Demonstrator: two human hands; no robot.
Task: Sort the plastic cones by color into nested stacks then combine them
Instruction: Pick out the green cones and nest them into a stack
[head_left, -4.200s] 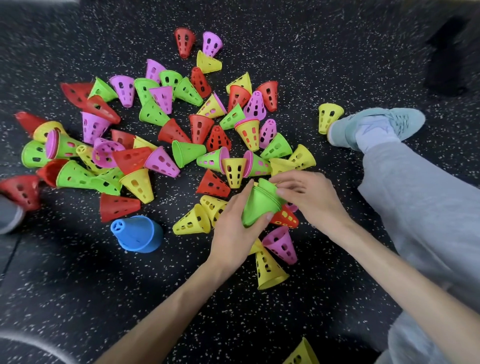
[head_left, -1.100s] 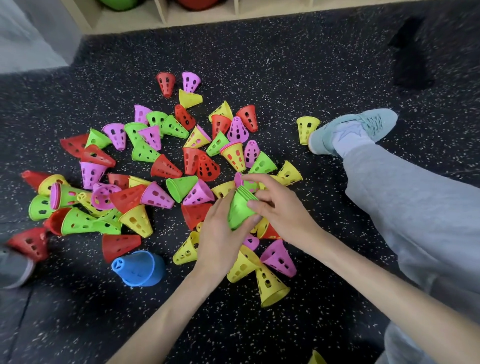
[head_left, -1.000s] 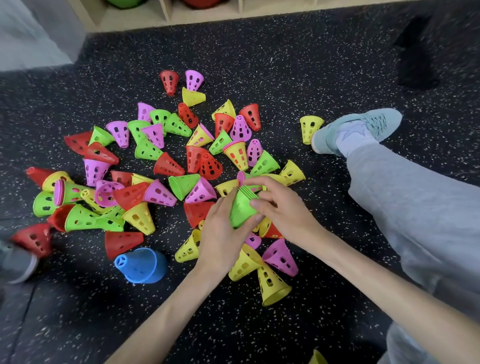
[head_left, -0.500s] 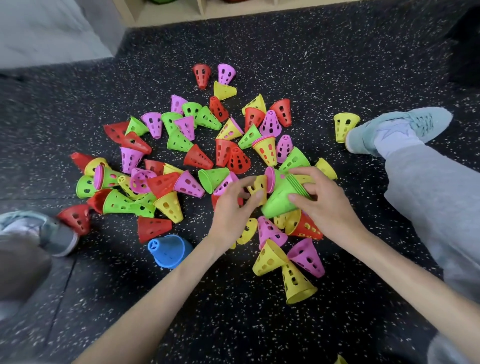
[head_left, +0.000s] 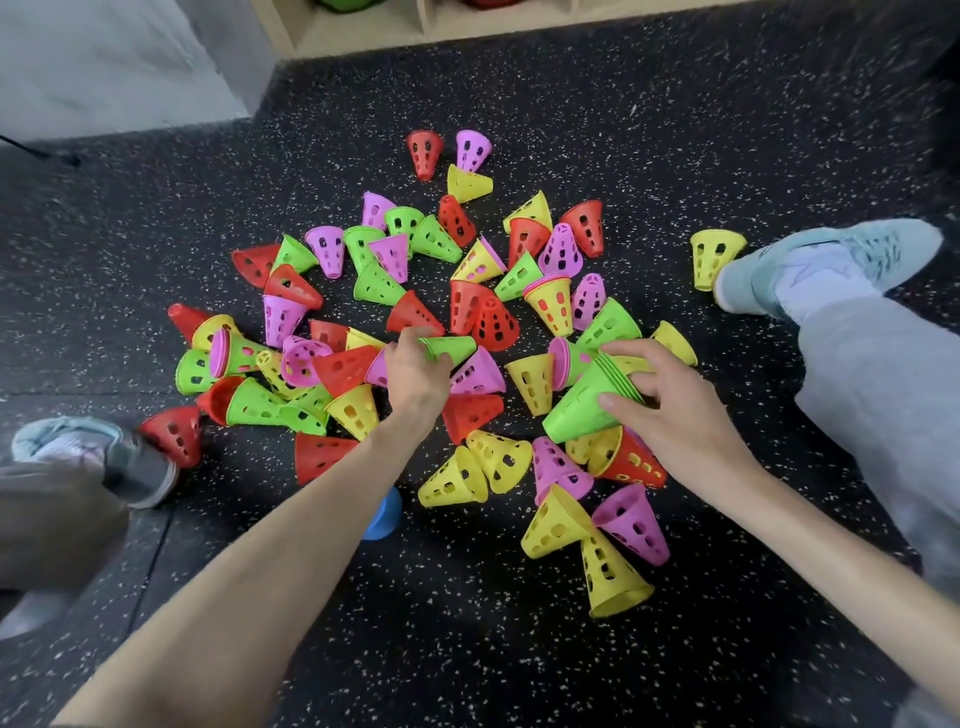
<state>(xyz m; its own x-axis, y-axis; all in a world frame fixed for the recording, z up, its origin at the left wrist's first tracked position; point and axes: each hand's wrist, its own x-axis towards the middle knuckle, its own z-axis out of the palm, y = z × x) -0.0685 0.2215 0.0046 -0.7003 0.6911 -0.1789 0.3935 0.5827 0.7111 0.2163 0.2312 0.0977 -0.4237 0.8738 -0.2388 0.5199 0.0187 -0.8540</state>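
While the right hand's fingers curled round the wide end of the green stack, thumb and fingertips pinching its layered rims, the stack lay tilted at centre right of the frame, narrow end pointing lower left, mouth toward the upper right; my read is that this kept the mouth free to take the next cone. The right hand itself sat over a yellow and a red cone underneath. At centre frame the left hand's fingers were closed on the rim of a loose green cone lying on its side, tip pointing right; exact finger placement under the cone couldn't be made out. The left hand looked to be picking that cone for nesting into the stack, so the step in hand was probably collecting greens. Most of the job was still open: red, pink, yellow and green cones lay mixed across the speckled black floor from upper centre to lower right, several greens remaining in the upper left cluster. A blue cone sat partly hidden under the left forearm. A lone yellow cone stood at right, just beside a pale blue shoe.
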